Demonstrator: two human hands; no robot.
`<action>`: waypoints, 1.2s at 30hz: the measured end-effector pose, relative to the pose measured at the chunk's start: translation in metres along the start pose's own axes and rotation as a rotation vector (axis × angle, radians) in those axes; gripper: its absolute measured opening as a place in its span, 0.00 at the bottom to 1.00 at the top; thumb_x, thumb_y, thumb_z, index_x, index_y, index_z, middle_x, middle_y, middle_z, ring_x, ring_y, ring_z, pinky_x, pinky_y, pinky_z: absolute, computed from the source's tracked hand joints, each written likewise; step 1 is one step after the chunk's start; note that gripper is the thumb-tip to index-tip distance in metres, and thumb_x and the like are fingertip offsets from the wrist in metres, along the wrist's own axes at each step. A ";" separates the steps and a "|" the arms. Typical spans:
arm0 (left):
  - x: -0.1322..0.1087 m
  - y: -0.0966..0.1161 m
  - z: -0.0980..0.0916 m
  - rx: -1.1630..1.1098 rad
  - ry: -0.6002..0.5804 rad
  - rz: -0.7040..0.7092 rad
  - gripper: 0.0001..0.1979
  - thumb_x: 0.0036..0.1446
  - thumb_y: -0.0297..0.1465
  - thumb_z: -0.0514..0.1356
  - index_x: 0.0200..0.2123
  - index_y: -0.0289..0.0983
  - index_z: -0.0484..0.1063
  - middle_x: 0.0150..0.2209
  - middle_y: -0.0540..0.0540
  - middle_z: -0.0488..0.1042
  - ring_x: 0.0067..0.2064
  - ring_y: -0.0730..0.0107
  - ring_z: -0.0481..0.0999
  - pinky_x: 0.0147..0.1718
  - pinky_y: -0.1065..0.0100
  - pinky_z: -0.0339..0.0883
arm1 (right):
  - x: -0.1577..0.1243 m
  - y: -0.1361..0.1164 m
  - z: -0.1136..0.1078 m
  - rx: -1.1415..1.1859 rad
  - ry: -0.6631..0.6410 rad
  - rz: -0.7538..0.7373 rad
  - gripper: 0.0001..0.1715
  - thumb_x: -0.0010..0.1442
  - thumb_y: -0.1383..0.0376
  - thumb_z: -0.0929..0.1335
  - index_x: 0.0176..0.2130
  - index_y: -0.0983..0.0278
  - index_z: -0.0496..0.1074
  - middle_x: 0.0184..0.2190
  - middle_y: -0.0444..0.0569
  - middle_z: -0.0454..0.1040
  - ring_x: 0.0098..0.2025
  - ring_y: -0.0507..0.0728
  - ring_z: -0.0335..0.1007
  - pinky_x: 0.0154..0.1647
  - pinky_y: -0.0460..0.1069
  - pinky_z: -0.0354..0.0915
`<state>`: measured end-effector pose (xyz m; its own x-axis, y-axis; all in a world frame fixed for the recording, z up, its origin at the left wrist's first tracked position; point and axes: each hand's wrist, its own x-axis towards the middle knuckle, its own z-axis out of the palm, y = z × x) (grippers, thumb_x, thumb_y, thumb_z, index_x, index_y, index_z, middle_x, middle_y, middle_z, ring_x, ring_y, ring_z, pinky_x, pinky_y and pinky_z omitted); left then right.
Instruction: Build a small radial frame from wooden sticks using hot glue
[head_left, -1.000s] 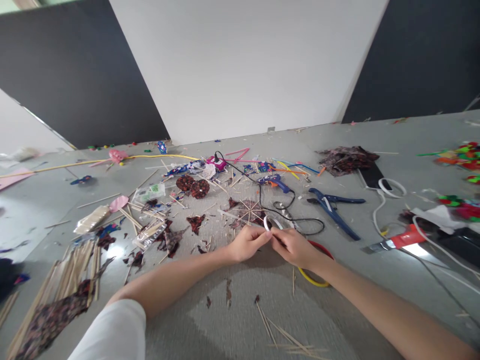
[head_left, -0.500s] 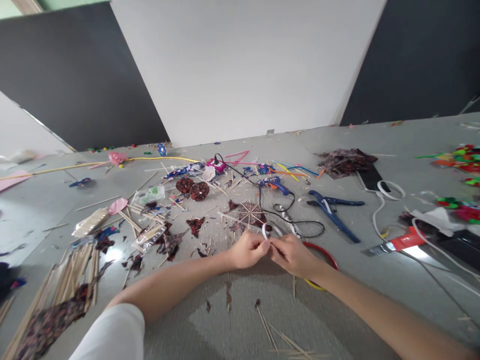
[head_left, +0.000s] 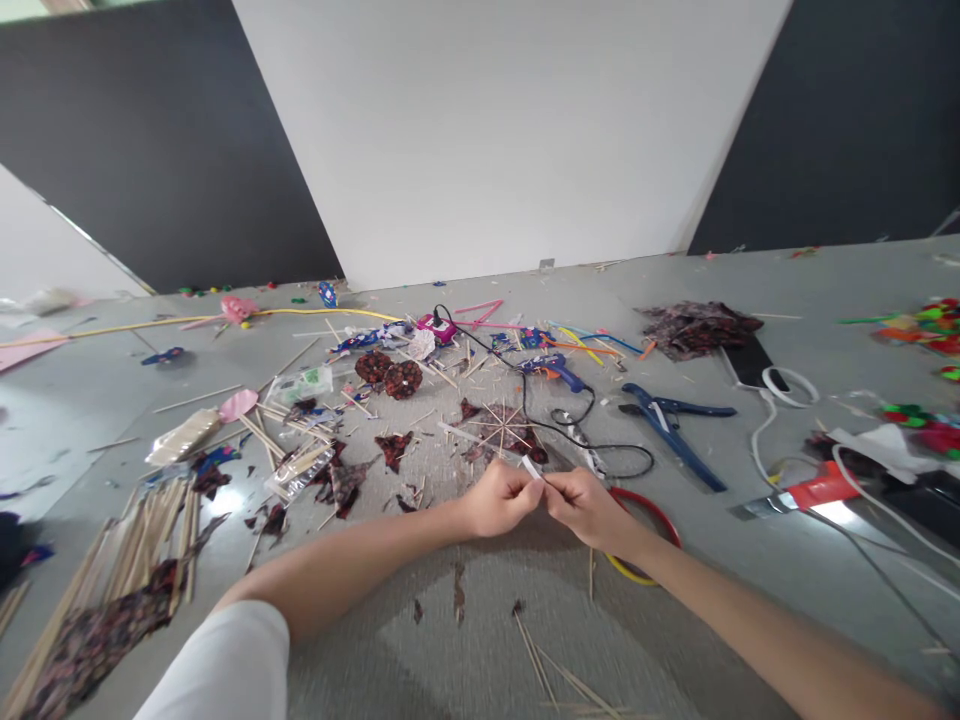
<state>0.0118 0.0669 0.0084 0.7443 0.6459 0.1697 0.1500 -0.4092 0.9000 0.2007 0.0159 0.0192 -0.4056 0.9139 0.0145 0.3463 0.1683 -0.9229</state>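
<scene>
A short piece of white strip [head_left: 531,467] sticks up where my two hands meet above the floor. My left hand [head_left: 501,498] is closed, thumb and fingers pinching it. From the other side my right hand [head_left: 583,506] pinches close against the left fingertips; how much of the strip it grips is hidden. Just beyond the hands, thin sticks fanned like a star [head_left: 502,428] lie on dark patterned cloth [head_left: 525,440]. A red and yellow ring [head_left: 664,518] lies partly beneath my right forearm.
Beyond lie a blue glue gun [head_left: 559,372] with a black cord and two dark patterned balls [head_left: 402,379]. Blue-handled cutters [head_left: 679,440] and a red-handled brush [head_left: 814,487] are to the right. Wooden sticks [head_left: 146,545] are heaped at left. A white panel [head_left: 510,140] stands behind.
The white strip showed as a rounded loop above the hands; now only a short straight piece sticks out. My hands keep their pinch, and the view has shifted slightly.
</scene>
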 end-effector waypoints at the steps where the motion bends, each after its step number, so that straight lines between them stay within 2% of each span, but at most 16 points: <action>1: 0.000 0.001 0.000 0.005 -0.003 -0.002 0.31 0.69 0.53 0.46 0.21 0.38 0.58 0.19 0.55 0.51 0.24 0.77 0.52 0.25 0.71 0.48 | 0.000 0.000 0.000 0.013 -0.006 0.012 0.29 0.72 0.47 0.62 0.25 0.60 0.56 0.19 0.38 0.51 0.22 0.48 0.44 0.22 0.47 0.43; 5: -0.001 0.005 -0.002 0.027 -0.008 -0.009 0.28 0.69 0.50 0.48 0.21 0.39 0.54 0.19 0.55 0.49 0.24 0.76 0.51 0.25 0.70 0.47 | 0.001 0.000 -0.003 0.015 -0.020 0.013 0.29 0.71 0.46 0.62 0.25 0.60 0.55 0.19 0.38 0.51 0.22 0.48 0.43 0.22 0.46 0.43; 14: 0.002 0.007 -0.006 0.045 -0.034 0.028 0.25 0.67 0.45 0.49 0.20 0.40 0.52 0.19 0.55 0.49 0.24 0.76 0.51 0.25 0.70 0.47 | 0.003 0.002 -0.007 -0.033 -0.025 -0.042 0.31 0.70 0.44 0.63 0.25 0.60 0.56 0.20 0.38 0.50 0.24 0.49 0.44 0.23 0.46 0.44; 16: 0.000 0.010 -0.007 0.053 -0.066 0.056 0.23 0.66 0.41 0.50 0.20 0.40 0.52 0.18 0.55 0.50 0.23 0.76 0.51 0.25 0.69 0.47 | 0.005 0.003 -0.016 -0.020 0.075 -0.024 0.32 0.69 0.43 0.63 0.23 0.60 0.56 0.19 0.39 0.52 0.23 0.49 0.45 0.23 0.47 0.45; 17: -0.003 0.012 -0.007 0.048 -0.099 0.078 0.22 0.65 0.39 0.51 0.19 0.40 0.51 0.18 0.55 0.50 0.22 0.76 0.50 0.24 0.69 0.47 | 0.006 0.004 -0.023 -0.002 0.172 -0.017 0.33 0.69 0.42 0.63 0.22 0.59 0.55 0.18 0.39 0.52 0.22 0.49 0.46 0.23 0.47 0.45; 19: -0.008 0.016 -0.006 0.062 -0.264 0.152 0.20 0.62 0.36 0.55 0.20 0.40 0.54 0.18 0.55 0.53 0.22 0.76 0.52 0.24 0.68 0.48 | 0.006 0.002 -0.039 0.069 0.396 -0.001 0.33 0.71 0.44 0.62 0.22 0.59 0.56 0.18 0.41 0.56 0.22 0.51 0.50 0.24 0.49 0.49; 20: -0.010 0.017 -0.005 0.046 -0.304 0.172 0.19 0.62 0.35 0.55 0.20 0.40 0.54 0.18 0.55 0.54 0.22 0.76 0.52 0.24 0.68 0.48 | 0.006 0.000 -0.046 0.098 0.482 -0.030 0.33 0.72 0.43 0.61 0.22 0.58 0.55 0.18 0.40 0.55 0.22 0.51 0.49 0.24 0.50 0.49; 22: -0.012 0.017 -0.003 -0.013 -0.286 0.169 0.19 0.66 0.36 0.53 0.22 0.40 0.55 0.19 0.54 0.56 0.23 0.76 0.53 0.25 0.67 0.49 | 0.003 -0.004 -0.054 0.089 0.533 -0.086 0.33 0.73 0.43 0.61 0.23 0.57 0.56 0.18 0.41 0.55 0.22 0.52 0.49 0.25 0.51 0.50; 25: -0.008 0.010 0.002 -0.167 -0.107 0.051 0.25 0.68 0.45 0.52 0.21 0.41 0.51 0.19 0.55 0.51 0.24 0.75 0.50 0.26 0.67 0.47 | -0.001 -0.005 -0.056 -0.080 0.503 -0.129 0.33 0.73 0.41 0.59 0.24 0.57 0.59 0.19 0.43 0.59 0.23 0.54 0.54 0.26 0.51 0.53; 28: 0.000 0.002 0.005 -0.512 0.027 -0.191 0.30 0.62 0.55 0.54 0.20 0.43 0.48 0.19 0.57 0.46 0.22 0.77 0.47 0.23 0.69 0.44 | 0.001 0.008 -0.065 -0.241 0.639 -0.118 0.33 0.73 0.41 0.58 0.25 0.57 0.59 0.19 0.43 0.61 0.23 0.54 0.56 0.27 0.51 0.56; 30: 0.003 0.000 0.005 -0.675 0.032 -0.289 0.29 0.58 0.54 0.59 0.20 0.42 0.48 0.19 0.59 0.45 0.21 0.79 0.45 0.23 0.70 0.42 | 0.003 0.023 -0.079 -0.316 0.763 -0.068 0.33 0.75 0.43 0.55 0.25 0.57 0.59 0.19 0.43 0.61 0.23 0.55 0.58 0.29 0.51 0.57; 32: 0.005 0.001 0.003 -0.766 0.033 -0.326 0.28 0.56 0.51 0.61 0.20 0.42 0.49 0.18 0.59 0.45 0.20 0.80 0.44 0.22 0.69 0.41 | 0.006 0.039 -0.095 -0.414 0.856 0.011 0.34 0.75 0.42 0.54 0.26 0.57 0.62 0.19 0.45 0.64 0.22 0.55 0.61 0.30 0.52 0.58; 34: 0.005 0.002 0.002 -0.796 0.022 -0.342 0.28 0.56 0.51 0.62 0.20 0.42 0.50 0.17 0.59 0.46 0.19 0.81 0.44 0.22 0.69 0.39 | 0.008 0.052 -0.107 -0.508 0.834 0.061 0.33 0.75 0.42 0.55 0.27 0.58 0.64 0.18 0.45 0.66 0.22 0.56 0.63 0.31 0.52 0.58; 36: 0.005 0.002 0.000 -0.802 0.002 -0.353 0.31 0.56 0.56 0.62 0.20 0.42 0.50 0.17 0.60 0.46 0.18 0.81 0.43 0.21 0.69 0.39 | 0.010 0.061 -0.113 -0.531 0.812 0.087 0.33 0.75 0.42 0.55 0.27 0.58 0.64 0.18 0.46 0.67 0.21 0.56 0.63 0.31 0.52 0.59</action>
<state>0.0162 0.0691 0.0109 0.7395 0.6508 -0.1721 -0.1318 0.3906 0.9111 0.3135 0.0766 0.0069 0.2773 0.8742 0.3987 0.7646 0.0505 -0.6426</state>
